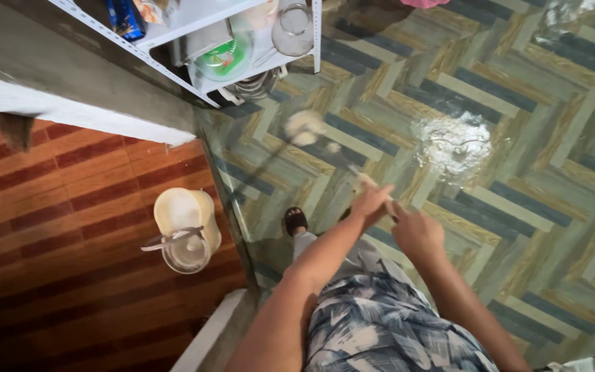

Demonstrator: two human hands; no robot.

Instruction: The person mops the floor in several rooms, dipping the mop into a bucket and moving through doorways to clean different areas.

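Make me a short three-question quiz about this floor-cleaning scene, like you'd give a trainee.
1. True or false: both hands grip the mop handle.
2. Which floor does the pale bucket stand on? A) red-brown tiles B) green herringbone floor C) the white shelf
3. Fill in: the mop head lies in front of the white ____.

Key:
1. True: left hand and right hand both hold it.
2. A
3. shelf

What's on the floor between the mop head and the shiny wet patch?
In the head view, only bare herringbone-patterned floor lies between the mop head and the wet patch; nothing stands on that stretch.
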